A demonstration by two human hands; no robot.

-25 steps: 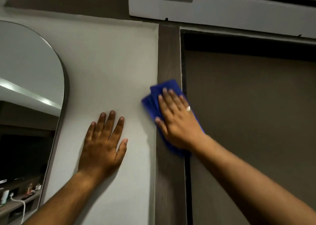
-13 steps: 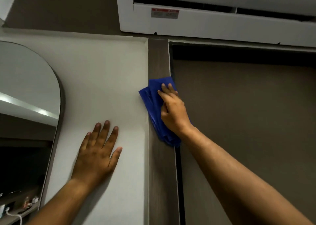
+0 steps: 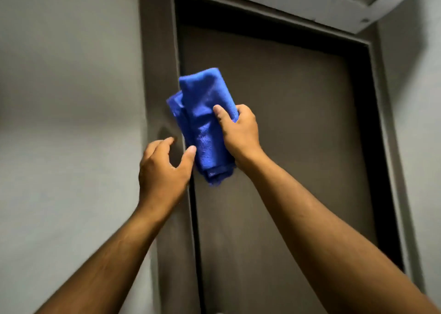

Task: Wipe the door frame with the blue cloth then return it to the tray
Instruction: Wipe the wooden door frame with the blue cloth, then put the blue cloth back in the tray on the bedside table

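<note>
A folded blue cloth (image 3: 205, 122) is held up in front of the dark brown door, just right of the door frame's left post (image 3: 157, 63). My right hand (image 3: 241, 132) grips the cloth from its right side, thumb across the front. My left hand (image 3: 164, 170) is raised beside it, fingers spread and curled, its thumb tip touching the cloth's lower left edge. The cloth is lifted off the frame. No tray is in view.
The dark door (image 3: 274, 134) fills the middle, with the frame's top bar (image 3: 262, 10) and right post (image 3: 386, 146) around it. A white air conditioner (image 3: 334, 1) hangs above the door. Pale wall (image 3: 66, 122) lies to the left.
My right hand has pulled the cloth off the left post and now holds it in the air. My left hand left the wall and came up to the cloth. The view swung right.
</note>
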